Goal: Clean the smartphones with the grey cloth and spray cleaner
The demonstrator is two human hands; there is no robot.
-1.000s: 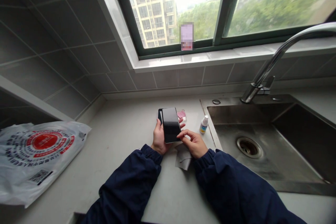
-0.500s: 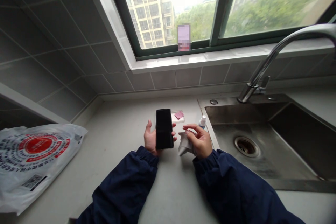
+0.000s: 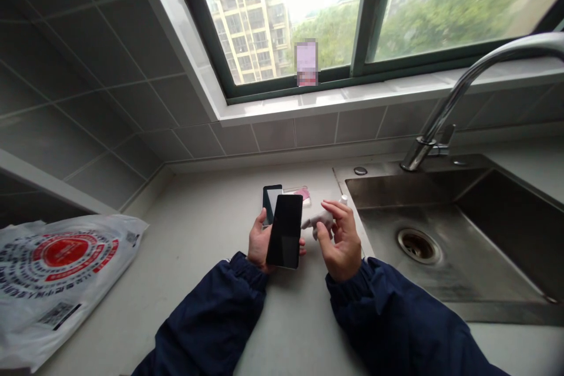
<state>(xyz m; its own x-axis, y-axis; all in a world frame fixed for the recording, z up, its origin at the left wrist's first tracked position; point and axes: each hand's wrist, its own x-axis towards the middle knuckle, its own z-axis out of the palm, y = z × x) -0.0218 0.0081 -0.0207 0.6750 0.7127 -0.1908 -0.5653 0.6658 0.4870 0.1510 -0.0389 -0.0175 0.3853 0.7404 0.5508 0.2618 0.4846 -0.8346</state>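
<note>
My left hand [image 3: 259,241] grips a smartphone [image 3: 284,232] with a dark screen facing up; its fingertips show at the phone's right edge. A crumpled greyish-white cloth [image 3: 318,222] is in my right hand [image 3: 343,241], between the thumb and the curled fingers, close to the phone's right side. Behind the held phone, a second phone or similar dark-framed flat device [image 3: 272,192] lies on the counter, partly covered. A clear phone case [image 3: 307,202] with a pink piece [image 3: 303,192] on it lies beside that. The white cap of a small bottle [image 3: 344,200] shows behind my right fingers.
A steel sink [image 3: 467,247] with a curved tap [image 3: 445,100] is set into the counter [image 3: 198,217] at the right. On the left lies a white plastic bag [image 3: 57,288] with red and black print. A window [image 3: 282,12] runs along the back.
My left hand has tilted the phone and brought it nearer and to the right, uncovering the device behind it. My right hand has shifted slightly right, its fingers raised and more spread.
</note>
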